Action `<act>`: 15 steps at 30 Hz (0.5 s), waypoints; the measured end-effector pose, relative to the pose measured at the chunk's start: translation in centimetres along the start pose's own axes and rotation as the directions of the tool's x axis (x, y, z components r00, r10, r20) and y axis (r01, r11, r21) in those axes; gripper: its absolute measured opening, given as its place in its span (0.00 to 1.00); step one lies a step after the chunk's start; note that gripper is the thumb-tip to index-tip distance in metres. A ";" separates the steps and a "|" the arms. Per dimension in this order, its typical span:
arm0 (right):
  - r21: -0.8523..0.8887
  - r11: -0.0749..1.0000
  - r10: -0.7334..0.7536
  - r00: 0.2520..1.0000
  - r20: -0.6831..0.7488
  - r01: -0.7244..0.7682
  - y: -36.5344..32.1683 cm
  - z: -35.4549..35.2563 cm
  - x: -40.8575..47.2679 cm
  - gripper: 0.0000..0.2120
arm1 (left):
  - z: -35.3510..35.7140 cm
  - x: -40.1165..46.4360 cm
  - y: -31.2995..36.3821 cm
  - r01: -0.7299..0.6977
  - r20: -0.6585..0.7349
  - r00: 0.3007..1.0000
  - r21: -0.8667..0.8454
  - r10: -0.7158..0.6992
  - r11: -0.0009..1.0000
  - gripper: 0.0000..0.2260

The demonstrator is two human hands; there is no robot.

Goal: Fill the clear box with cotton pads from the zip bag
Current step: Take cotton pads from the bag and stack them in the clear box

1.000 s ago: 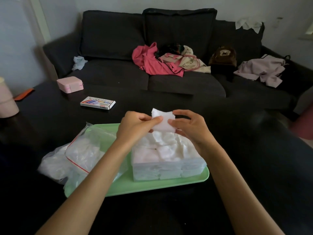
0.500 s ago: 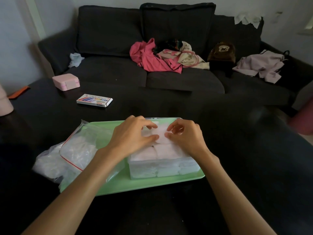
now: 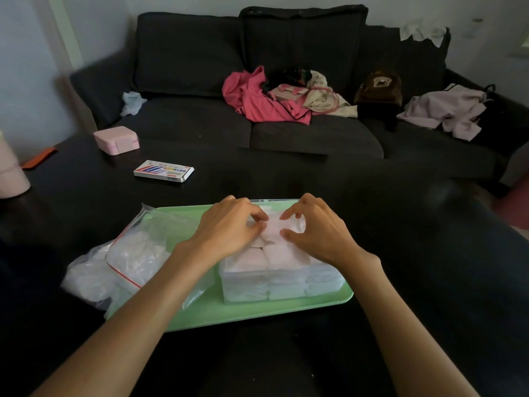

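The clear box (image 3: 282, 286) stands on a green tray (image 3: 229, 313), packed with white cotton pads up to its rim. My left hand (image 3: 229, 229) and my right hand (image 3: 317, 230) rest on top of the pile at the box's far side. Both pinch and press one white cotton pad (image 3: 273, 229) down onto the stack with their fingertips. The zip bag (image 3: 137, 259), clear with a red seal line, lies to the left, half on the tray, with more pads inside.
A flat printed box (image 3: 163, 171) and a pink case (image 3: 116, 139) lie farther back on the dark table. A pink cup (image 3: 11, 173) stands at the left edge. Behind is a dark sofa (image 3: 257, 81) with clothes on it.
A second ago both hands held the pad up above the box. They have lowered it onto the stack and now press it flat.
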State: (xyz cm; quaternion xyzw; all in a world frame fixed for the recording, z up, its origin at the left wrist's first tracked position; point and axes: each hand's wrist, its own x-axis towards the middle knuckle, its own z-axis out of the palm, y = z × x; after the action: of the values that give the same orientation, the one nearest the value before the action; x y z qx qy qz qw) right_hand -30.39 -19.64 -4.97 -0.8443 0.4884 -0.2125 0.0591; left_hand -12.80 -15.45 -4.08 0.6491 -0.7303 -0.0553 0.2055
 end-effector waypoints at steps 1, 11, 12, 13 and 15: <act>0.001 1.000 0.006 1.000 0.019 -0.006 -0.1 0.1 0.1 0.12 | 0.0 0.1 0.0 -0.001 0.001 1.000 -0.002 0.001 1.000 0.10; 0.401 0.916 -0.020 1.000 0.010 0.015 0.0 -2.7 -1.1 0.08 | -0.4 1.9 0.4 -0.020 -0.037 0.999 -0.071 0.018 0.997 0.07; 0.490 0.872 0.000 1.000 0.008 -0.004 0.3 -3.2 -1.2 0.09 | -0.4 2.0 0.4 -0.024 -0.028 0.999 -0.073 0.022 0.997 0.08; 0.578 0.816 0.032 0.999 -0.005 -0.023 0.7 -3.8 -1.2 0.09 | -0.3 2.2 0.4 -0.026 -0.013 1.000 -0.071 0.025 0.997 0.10; 0.695 0.716 0.131 0.990 -0.048 -0.061 1.6 -4.8 -1.3 0.07 | -0.2 2.3 0.4 -0.026 0.020 0.999 -0.058 0.027 0.998 0.12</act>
State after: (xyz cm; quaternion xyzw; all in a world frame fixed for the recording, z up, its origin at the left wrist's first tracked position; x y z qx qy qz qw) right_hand -34.26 -18.89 -1.51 -0.7238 0.4191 -0.4153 0.3578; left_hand -13.25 -17.57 -3.26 0.6326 -0.7390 -0.0806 0.2173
